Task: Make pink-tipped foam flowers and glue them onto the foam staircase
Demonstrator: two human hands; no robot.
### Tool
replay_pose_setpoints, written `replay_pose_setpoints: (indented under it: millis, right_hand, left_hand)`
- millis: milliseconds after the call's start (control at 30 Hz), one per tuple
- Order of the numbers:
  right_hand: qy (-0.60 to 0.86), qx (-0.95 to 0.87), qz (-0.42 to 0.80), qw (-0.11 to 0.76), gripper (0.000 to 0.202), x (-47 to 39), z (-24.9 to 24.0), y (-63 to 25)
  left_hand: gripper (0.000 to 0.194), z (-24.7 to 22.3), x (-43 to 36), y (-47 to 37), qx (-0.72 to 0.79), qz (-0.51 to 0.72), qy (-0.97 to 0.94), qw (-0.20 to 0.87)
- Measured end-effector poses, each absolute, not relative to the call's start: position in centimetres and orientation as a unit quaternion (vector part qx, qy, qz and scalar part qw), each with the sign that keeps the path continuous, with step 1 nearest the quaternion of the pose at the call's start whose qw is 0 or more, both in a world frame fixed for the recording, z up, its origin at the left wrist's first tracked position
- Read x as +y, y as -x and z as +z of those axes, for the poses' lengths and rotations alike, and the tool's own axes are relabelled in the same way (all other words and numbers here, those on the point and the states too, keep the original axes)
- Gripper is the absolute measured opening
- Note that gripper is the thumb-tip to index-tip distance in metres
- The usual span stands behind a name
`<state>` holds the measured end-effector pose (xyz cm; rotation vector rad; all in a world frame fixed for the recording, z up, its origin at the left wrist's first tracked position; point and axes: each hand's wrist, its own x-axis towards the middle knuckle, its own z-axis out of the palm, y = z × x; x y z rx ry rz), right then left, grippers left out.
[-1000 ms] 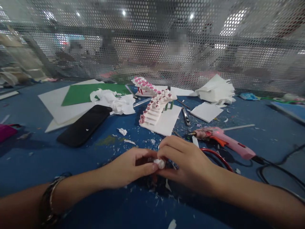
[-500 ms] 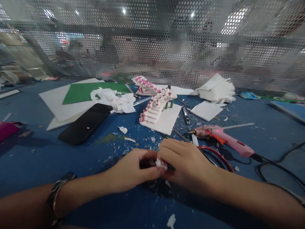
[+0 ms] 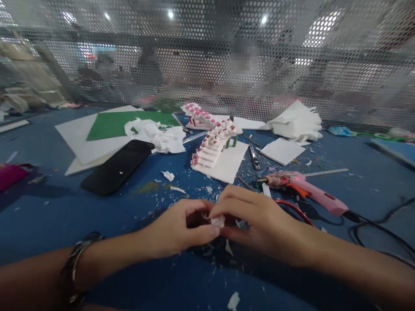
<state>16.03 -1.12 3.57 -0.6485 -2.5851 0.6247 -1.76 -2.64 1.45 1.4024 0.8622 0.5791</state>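
A small crumpled white piece is pinched between the fingertips of both my hands, low in the centre of the view. My left hand grips it from the left, thumb in front. From the right, my right hand closes its fingers on it, and they partly cover it. Beyond the hands, a white stair-like model with pink and dark red dots and green posts stands on a white board. A pink glue gun lies to the right of my right hand.
A black phone lies left, beside crumpled white paper and a green sheet. A cutter knife, a white square and stacked white sheets are further back. Red handles and black cable lie right. Perforated metal stands behind.
The fingers of my right hand have shifted slightly left over the white piece, covering it differently. The whole view has moved a little.
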Motion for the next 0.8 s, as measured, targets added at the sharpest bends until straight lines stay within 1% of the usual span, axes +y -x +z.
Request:
replay_pose_setpoints:
  millis: [67,133,233,433,567,733,800]
  right_hand:
    - [0.229,-0.92,0.215,0.232,0.008,-1.0,3.4,-16.1]
    - [0.235,-0.917,0.197,0.253,0.009,-1.0,3.2,-16.1]
    - [0.245,-0.919,0.16,0.263,0.011,-1.0,2.9,-16.2]
    - [0.24,-0.929,0.115,0.257,0.012,-0.9,2.2,-16.1]
    - [0.246,-0.93,0.136,0.238,0.014,-1.0,2.4,-16.0]
    - [0.264,-0.914,0.223,0.211,0.026,-1.2,3.8,-16.0]
    - [0.273,-0.909,0.243,0.2,0.021,-1.2,4.2,-16.0]
  left_hand:
    - [0.016,1.5,-2.7,1.8,0.35,0.259,-0.599,0.672]
    - [0.012,1.5,-2.7,1.9,0.338,0.269,-0.598,0.676]
    - [0.009,1.5,-2.6,1.9,0.34,0.274,-0.602,0.668]
    - [0.016,1.4,-2.6,1.8,0.358,0.248,-0.608,0.664]
    - [0.019,1.2,-2.6,1.7,0.381,0.235,-0.619,0.645]
    - [0.024,1.2,-2.5,1.6,0.394,0.237,-0.627,0.629]
    - [0.023,1.3,-2.5,1.6,0.398,0.237,-0.633,0.62]
